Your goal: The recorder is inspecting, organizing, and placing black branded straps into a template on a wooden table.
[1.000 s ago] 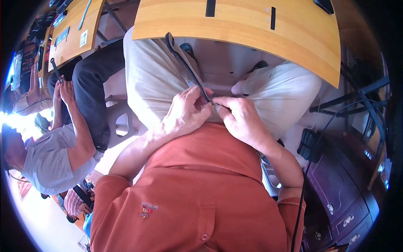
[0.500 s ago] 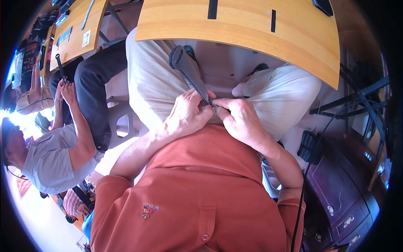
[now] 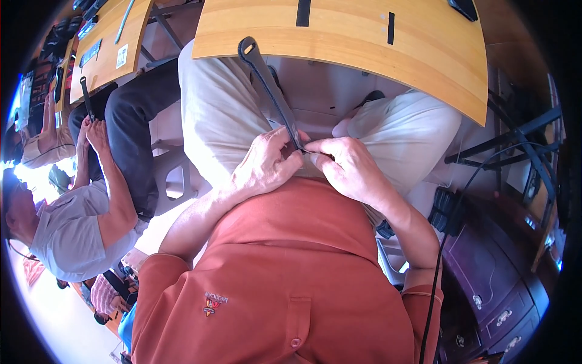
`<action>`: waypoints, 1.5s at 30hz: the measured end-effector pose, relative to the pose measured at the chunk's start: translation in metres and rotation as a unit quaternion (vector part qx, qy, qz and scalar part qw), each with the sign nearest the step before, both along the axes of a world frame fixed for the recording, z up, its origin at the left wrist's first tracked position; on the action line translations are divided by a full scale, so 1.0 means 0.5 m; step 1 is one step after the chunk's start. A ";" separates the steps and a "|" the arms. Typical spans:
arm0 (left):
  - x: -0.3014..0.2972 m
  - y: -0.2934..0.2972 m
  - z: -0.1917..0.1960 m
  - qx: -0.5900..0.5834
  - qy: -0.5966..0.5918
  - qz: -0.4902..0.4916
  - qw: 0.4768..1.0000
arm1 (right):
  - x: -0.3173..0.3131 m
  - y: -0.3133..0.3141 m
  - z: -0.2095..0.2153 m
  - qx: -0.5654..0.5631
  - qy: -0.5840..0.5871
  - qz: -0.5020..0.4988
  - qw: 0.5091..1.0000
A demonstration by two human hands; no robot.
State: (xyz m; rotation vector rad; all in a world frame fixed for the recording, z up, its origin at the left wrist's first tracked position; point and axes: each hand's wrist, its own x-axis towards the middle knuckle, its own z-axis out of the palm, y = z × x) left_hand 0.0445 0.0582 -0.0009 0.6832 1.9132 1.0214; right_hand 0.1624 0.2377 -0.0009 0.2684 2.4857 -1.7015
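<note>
Pinching the lower end of a black strap [image 3: 267, 80] between thumb and fingers, the left hand [image 3: 267, 161] holds it low above the lap, while the right hand [image 3: 348, 167] meets that same end with thumb and forefinger drawn close; whether these pinch the strap or only touch it is too small to tell. The strap slants up and leftward over the pale trousers [image 3: 209, 115], its slotted, rounded tip near the front edge of a yellow wooden table [image 3: 345, 42]. On that tabletop lie a wide dark strip [image 3: 304, 12], a narrower dark strip [image 3: 391, 28] and, by the far right corner, a dark object [image 3: 464, 9] cut off by the view. Dark metal legs [image 3: 524, 133] cross under its right side, and beyond them stands a purple cabinet [image 3: 485, 267] with silvery handles, a black cable [image 3: 438, 273] hanging in front. To the left, a seated co-worker [image 3: 82, 230] in a grey shirt holds a second dark strap [image 3: 86, 97] beside another wooden table [image 3: 103, 76], which bears a white card [image 3: 122, 56] and a blue item [image 3: 91, 53]. Bright light washes out the far left.
</note>
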 end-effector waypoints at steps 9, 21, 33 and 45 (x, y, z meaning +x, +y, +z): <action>0.004 -0.008 -0.007 -0.002 -0.059 0.018 0.998 | 0.008 -0.015 -0.006 0.033 -0.021 0.001 0.999; 0.018 -0.011 -0.021 0.060 -0.123 0.058 0.989 | 0.005 -0.033 -0.049 0.246 0.291 -0.011 0.924; 0.016 -0.020 0.005 0.064 -0.193 0.037 0.978 | -0.003 -0.015 -0.053 0.337 0.359 0.090 0.866; 0.023 -0.026 -0.006 0.099 -0.238 0.083 0.963 | -0.001 -0.037 -0.077 0.069 0.287 -0.034 0.955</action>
